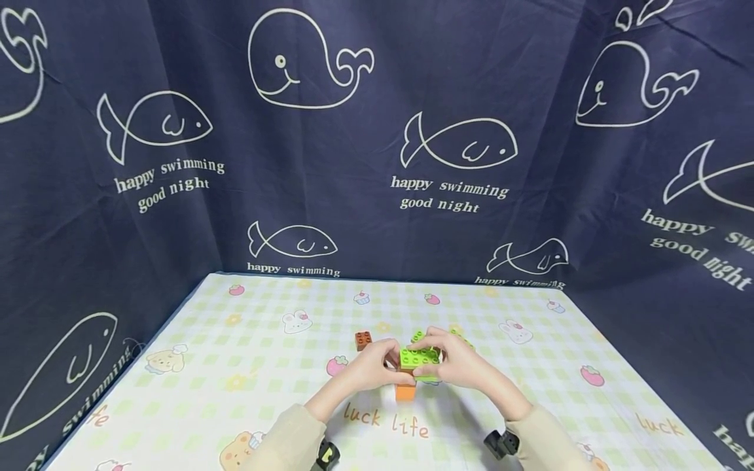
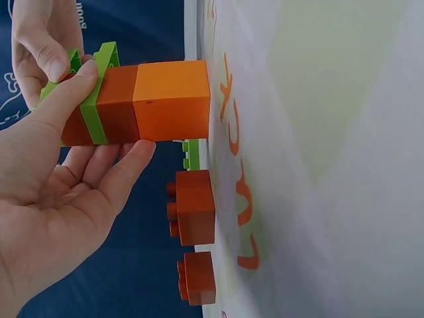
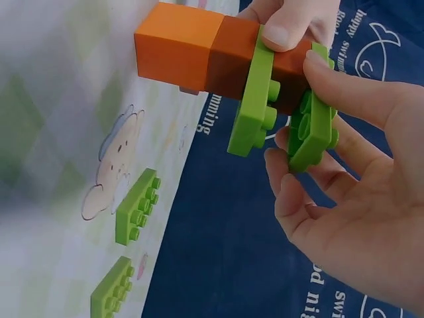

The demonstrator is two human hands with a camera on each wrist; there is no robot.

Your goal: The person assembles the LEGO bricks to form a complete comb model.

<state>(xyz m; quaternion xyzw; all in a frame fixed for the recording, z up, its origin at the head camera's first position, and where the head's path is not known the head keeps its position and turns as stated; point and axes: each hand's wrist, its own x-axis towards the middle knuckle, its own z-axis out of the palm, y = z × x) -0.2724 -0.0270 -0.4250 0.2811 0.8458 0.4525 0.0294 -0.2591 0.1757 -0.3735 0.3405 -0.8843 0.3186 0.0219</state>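
Observation:
A small tower of toy building bricks stands on the table, with an orange brick [image 2: 172, 99] at its base. Above that come a brown brick [image 2: 119, 103], a thin green brick [image 3: 250, 126] jutting out to the right, and another brown brick [image 3: 290, 71]. My left hand [image 1: 377, 366] grips the tower between thumb and fingers around its middle. At the top, my right hand [image 1: 462, 361] pinches a second thin green brick [image 3: 315, 129] lying over the upper brown brick. This green brick also overhangs to the right, its underside partly showing in the right wrist view.
Two loose brown bricks, a nearer one [image 2: 197, 207] and a farther one [image 2: 200, 278], lie left of the tower. Beyond my right hand are two loose green bricks, one here [image 3: 137, 207] and another [image 3: 111, 289]. A patterned cloth [image 1: 283, 392] covers the table; dark curtains [image 1: 377, 144] surround it.

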